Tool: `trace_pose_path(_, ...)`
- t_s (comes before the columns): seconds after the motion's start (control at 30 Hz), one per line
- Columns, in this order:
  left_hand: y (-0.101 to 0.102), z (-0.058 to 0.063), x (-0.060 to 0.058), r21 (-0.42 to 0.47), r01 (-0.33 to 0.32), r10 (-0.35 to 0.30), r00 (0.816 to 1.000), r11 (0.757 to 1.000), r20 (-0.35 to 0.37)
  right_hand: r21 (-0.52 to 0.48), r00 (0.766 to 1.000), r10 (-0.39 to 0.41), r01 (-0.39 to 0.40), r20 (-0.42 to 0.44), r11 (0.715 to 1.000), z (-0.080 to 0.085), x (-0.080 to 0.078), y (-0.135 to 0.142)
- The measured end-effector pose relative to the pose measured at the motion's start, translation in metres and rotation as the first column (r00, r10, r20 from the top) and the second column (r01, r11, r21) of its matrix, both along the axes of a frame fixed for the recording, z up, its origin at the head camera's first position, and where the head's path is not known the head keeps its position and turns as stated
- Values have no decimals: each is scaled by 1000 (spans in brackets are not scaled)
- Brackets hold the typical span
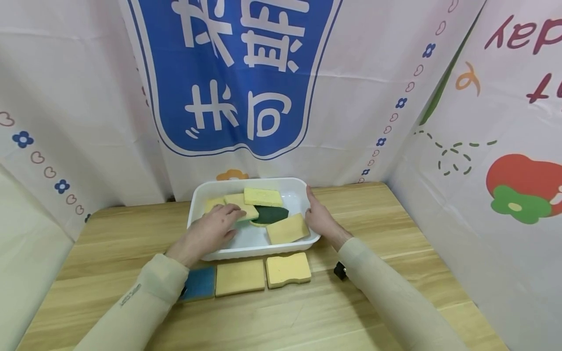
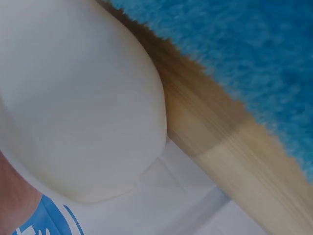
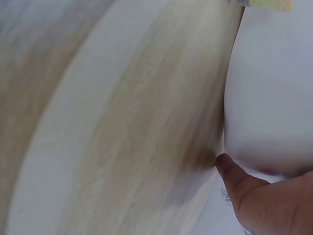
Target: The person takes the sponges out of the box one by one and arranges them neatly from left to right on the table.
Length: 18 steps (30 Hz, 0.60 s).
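Observation:
A white plastic tray (image 1: 290,183) stands on the table with several sponges in it. My left hand (image 1: 215,226) reaches over its near left wall, fingertips on a pale yellow sponge (image 1: 250,210), the thumb held apart. My right hand (image 1: 322,219) grips the tray's right wall; in the right wrist view a finger lies against the tray's outside (image 3: 269,98). Also inside are a yellow sponge (image 1: 263,197) at the back, a dark green-faced sponge (image 1: 272,214) in the middle, and a tan sponge (image 1: 287,229) leaning at the front right.
Before the tray lie a blue-faced sponge (image 1: 201,282), partly behind the left sleeve, a tan rectangular sponge (image 1: 240,278) and a yellow sponge with notched sides (image 1: 288,269). A small black object (image 1: 340,271) sits beside the right sleeve. Printed cloth (image 1: 360,97) hangs behind the wooden table (image 1: 281,321).

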<state>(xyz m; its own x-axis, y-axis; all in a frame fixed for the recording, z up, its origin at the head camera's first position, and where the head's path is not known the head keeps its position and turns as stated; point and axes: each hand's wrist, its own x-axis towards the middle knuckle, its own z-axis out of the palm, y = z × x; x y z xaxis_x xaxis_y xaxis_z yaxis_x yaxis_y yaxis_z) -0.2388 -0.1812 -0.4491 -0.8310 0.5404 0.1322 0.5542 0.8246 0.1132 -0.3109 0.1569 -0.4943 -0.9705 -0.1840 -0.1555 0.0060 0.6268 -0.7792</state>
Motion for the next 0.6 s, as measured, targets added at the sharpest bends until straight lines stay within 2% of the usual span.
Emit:
trace_pose_path(0.23,5,2,-8,-22,-27,29,998,999,51,-12,1000,9,-9,-10,1000,-3,-1,1)
trace_pose_path(0.4,8,5,-11,-51,-53,56,997,997,50,-16,1000,8,-8,-2,1000,-3,-1,1)
trace_pose_path(0.6,13,10,-15,-95,-69,71,997,993,12,-18,1000,11,-12,-11,1000,-1,0,1)
